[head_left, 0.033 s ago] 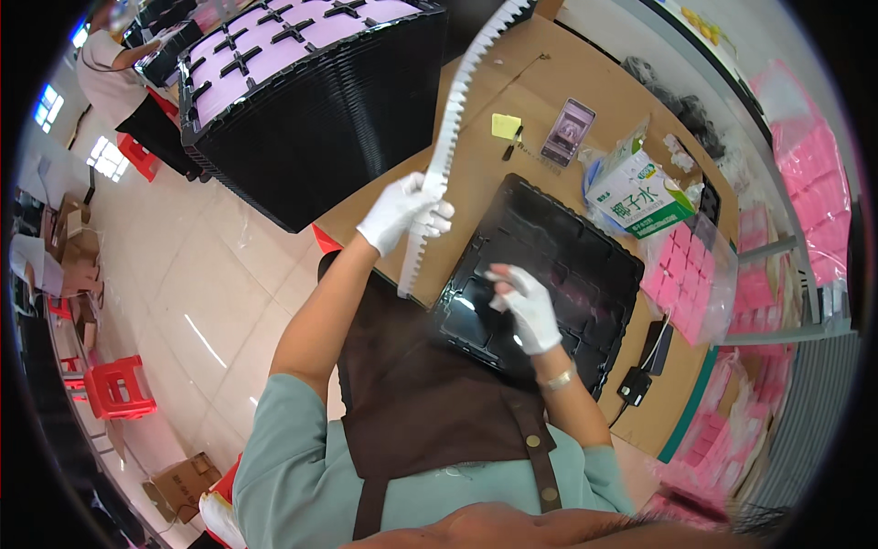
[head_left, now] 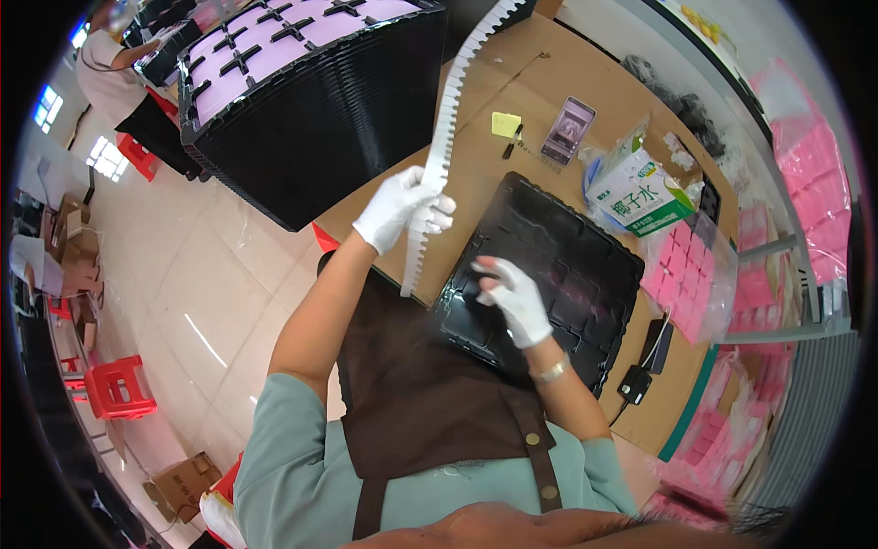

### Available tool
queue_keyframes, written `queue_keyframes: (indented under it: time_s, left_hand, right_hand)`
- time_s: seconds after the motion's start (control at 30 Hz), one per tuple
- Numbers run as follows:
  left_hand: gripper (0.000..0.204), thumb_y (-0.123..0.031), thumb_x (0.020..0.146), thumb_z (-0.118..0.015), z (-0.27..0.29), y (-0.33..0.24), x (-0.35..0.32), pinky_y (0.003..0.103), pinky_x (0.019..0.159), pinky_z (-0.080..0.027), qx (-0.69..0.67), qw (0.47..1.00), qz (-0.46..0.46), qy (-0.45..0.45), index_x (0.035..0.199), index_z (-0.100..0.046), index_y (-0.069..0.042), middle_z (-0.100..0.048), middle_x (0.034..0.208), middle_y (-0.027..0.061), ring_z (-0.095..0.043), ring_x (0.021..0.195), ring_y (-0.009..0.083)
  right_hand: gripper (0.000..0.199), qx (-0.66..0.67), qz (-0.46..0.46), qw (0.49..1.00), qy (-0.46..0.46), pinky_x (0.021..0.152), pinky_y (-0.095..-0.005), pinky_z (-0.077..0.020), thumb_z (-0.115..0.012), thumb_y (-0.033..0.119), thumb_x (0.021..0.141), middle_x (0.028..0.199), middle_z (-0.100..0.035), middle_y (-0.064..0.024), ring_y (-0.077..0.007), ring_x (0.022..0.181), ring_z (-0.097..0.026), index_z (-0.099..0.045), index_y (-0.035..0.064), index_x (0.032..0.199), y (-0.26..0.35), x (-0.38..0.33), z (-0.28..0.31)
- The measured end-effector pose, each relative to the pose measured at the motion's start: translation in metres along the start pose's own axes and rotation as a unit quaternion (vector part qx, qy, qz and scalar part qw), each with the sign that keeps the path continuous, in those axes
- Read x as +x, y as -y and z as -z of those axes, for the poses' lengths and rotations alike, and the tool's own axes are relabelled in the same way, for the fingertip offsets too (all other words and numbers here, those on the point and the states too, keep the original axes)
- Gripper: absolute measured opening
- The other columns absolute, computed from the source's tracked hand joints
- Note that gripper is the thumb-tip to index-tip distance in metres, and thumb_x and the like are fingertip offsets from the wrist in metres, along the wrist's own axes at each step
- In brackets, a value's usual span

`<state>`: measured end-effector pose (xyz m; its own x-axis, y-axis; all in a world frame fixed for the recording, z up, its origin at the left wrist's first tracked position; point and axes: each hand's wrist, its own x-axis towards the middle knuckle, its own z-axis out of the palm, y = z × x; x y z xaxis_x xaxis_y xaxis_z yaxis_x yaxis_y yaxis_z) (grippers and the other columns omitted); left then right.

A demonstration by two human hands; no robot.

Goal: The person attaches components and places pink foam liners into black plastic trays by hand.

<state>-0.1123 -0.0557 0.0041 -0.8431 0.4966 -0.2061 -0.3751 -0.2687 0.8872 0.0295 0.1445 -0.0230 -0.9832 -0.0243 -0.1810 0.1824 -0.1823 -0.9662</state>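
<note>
My left hand (head_left: 399, 212), in a white glove, is closed around a long, flexible white strip (head_left: 446, 123) with a toothed edge. The strip rises past the hand toward the far edge and hangs a little below it. My right hand (head_left: 514, 300), in a white glove with bare thumb and forefinger tips, hovers over the left part of a shiny black plastic tray (head_left: 572, 265). Its thumb and forefinger are bent but apart, with nothing visible between them. The tray lies on the brown worktable (head_left: 549, 69) in front of me.
A tall stack of black trays (head_left: 320, 128) with lilac sheets stands at the far left. A phone (head_left: 568, 130), yellow notes (head_left: 505, 125), a white-green carton (head_left: 640, 192), bagged pink pieces (head_left: 686, 274) and a black adapter (head_left: 635, 384) lie around the tray. A person works far left.
My right hand has moved a little to the left and away from me over the tray. My left hand and the strip have barely shifted.
</note>
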Motion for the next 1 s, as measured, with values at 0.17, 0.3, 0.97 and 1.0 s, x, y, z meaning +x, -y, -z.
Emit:
queue_keyframes:
  time_s: [0.17,0.3,0.97,1.0]
  left_hand:
    - [0.029,-0.024,0.093,-0.053,-0.012,-0.024,-0.011,0.03,0.069,-0.051,-0.092,0.995,-0.041,0.018,0.113,-0.048,-0.004,-0.058,0.098,0.0136,-0.061,0.085,0.02]
    - [0.075,-0.061,0.092,-0.028,0.021,0.007,-0.007,0.036,0.103,-0.033,-0.217,0.975,-0.043,0.02,0.134,-0.036,0.0,-0.051,0.126,0.0128,-0.044,0.121,0.0233]
    - [0.019,-0.016,0.091,-0.056,-0.021,0.067,-0.047,0.021,0.047,-0.038,-0.038,0.975,-0.019,-0.217,0.102,-0.061,0.0,-0.061,0.079,0.0036,-0.052,0.057,0.0082]
    - [0.02,-0.016,0.091,-0.056,-0.02,0.071,-0.045,0.021,0.048,-0.038,-0.064,0.975,-0.007,-0.214,0.103,-0.06,0.0,-0.061,0.082,0.0042,-0.053,0.059,0.0086]
  right_hand:
    - [0.033,-0.179,0.123,0.975,0.043,0.06,-0.0229,-0.0463,-0.071,0.021,0.079,0.088,-0.062,-0.0056,-0.0082,0.064,-0.055,-0.062,-0.0024,0.101,-0.039,0.055,-0.057]
    - [0.018,-0.021,0.018,0.998,0.056,0.059,-0.0216,-0.0456,-0.067,0.016,0.084,0.074,-0.061,0.0007,-0.0057,0.064,-0.054,-0.063,-0.0004,0.089,-0.008,0.067,-0.067]
    - [0.007,-0.059,-0.009,0.998,-0.017,0.065,-0.0231,-0.0434,-0.063,0.002,0.078,0.08,-0.061,-0.0008,-0.0072,0.072,-0.054,-0.063,0.0014,0.085,-0.016,0.039,-0.039]
    - [0.007,-0.106,0.043,0.993,-0.038,0.066,-0.0245,-0.044,-0.063,0.001,0.076,0.08,-0.06,-0.0025,-0.0103,0.073,-0.055,-0.063,0.0018,0.083,-0.017,0.037,-0.038]
